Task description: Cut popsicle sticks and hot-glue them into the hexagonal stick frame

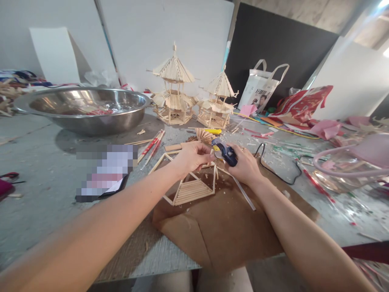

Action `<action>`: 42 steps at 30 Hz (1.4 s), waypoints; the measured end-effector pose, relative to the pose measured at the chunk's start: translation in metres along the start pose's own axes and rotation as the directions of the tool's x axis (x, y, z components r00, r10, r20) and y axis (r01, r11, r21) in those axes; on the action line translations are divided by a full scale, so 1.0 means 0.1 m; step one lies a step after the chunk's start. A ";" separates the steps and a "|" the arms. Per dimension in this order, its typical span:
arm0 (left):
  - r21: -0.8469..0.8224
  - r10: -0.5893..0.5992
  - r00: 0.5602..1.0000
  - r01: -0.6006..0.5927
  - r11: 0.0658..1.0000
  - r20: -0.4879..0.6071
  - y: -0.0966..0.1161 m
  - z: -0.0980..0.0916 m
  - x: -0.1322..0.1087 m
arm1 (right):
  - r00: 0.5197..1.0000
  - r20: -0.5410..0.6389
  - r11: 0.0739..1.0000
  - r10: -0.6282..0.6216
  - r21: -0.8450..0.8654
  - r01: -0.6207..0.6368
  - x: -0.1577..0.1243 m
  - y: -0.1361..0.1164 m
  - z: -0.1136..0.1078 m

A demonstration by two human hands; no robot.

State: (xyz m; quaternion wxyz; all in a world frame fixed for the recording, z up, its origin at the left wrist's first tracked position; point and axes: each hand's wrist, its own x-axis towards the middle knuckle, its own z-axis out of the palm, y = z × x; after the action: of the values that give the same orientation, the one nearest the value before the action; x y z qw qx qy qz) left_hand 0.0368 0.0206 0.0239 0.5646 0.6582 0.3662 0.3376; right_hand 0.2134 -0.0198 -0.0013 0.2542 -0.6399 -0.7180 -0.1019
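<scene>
My right hand (244, 162) is wrapped round a dark blue hot glue gun (227, 153), with a clear glue stick (244, 194) trailing out below the hand. Close to the gun's front, my left hand (194, 157) is closed in a pinch; whatever lies between its fingertips is too small to make out. Beneath both hands, a many-sided frame of thin wooden sticks (194, 191) lies on brown cardboard (231, 227). One section of it is filled with parallel sticks. My left hand hides part of its far side.
Two stick pagodas (174, 101) (217, 103) stand behind. A steel basin (100, 121) is at left, with a phone (106, 172) nearer. Red-wrapped sticks (152, 144) and a yellow-handled cutter (213, 131) lie ahead. A black cord (278, 176) and clear pitcher (340, 174) are at right.
</scene>
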 end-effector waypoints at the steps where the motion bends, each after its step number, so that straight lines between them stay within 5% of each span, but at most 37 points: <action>1: 0.005 -0.001 1.000 0.001 1.000 0.011 0.01 0.01 -0.01 | 1.000 0.015 1.000 0.002 -0.001 -0.002 0.00 -0.01 -0.01; 11: 0.057 0.025 0.998 -0.028 0.998 0.056 0.00 0.02 -0.01 | 0.996 0.086 1.000 -0.011 0.000 0.011 -0.01 -0.04 -0.03; 31: -0.192 -0.118 0.992 0.107 0.976 -0.045 0.00 -0.02 0.02 | 1.000 0.026 1.000 -0.003 0.015 0.003 0.00 0.00 -0.01; 42: -0.028 -0.092 0.995 0.092 0.995 0.033 -0.02 -0.01 0.00 | 1.000 0.018 0.999 -0.003 -0.045 0.004 0.01 0.00 -0.01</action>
State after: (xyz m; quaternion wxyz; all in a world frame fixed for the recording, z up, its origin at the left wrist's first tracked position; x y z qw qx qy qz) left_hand 0.0360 0.0215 0.0225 0.5950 0.6373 0.3821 0.3063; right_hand 0.2132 -0.0197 -0.0005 0.2331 -0.6450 -0.7190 -0.1128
